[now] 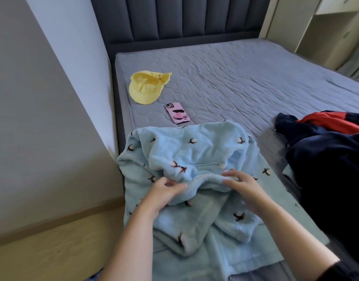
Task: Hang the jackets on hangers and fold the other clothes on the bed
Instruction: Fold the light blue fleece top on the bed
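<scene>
Light blue fleece jacket [194, 220] w/ a little cotton-flower print is lying along the left edge of the bed [245, 82], down at the near end. Long axis runs near edge to headboard [174, 19], and the hood [194, 147] is the end pointing at the headboard, hem end toward the person. It's pretty rumpled tbh, front side up. Both hands are on the white zipper [203, 177] around chest height: left hand [166, 189] has fingers curled, pinching the left stretch of the zipper edge, and right hand [245, 187] is curled over the right stretch, fingertips on the teeth. Other stuff on the mattress: yellow cap [146, 87] near the left edge, pink phone [177, 116] face down just beyond the hood, and a navy and red jacket [326, 159] heaped by the right side, apart from the blue one.
</scene>
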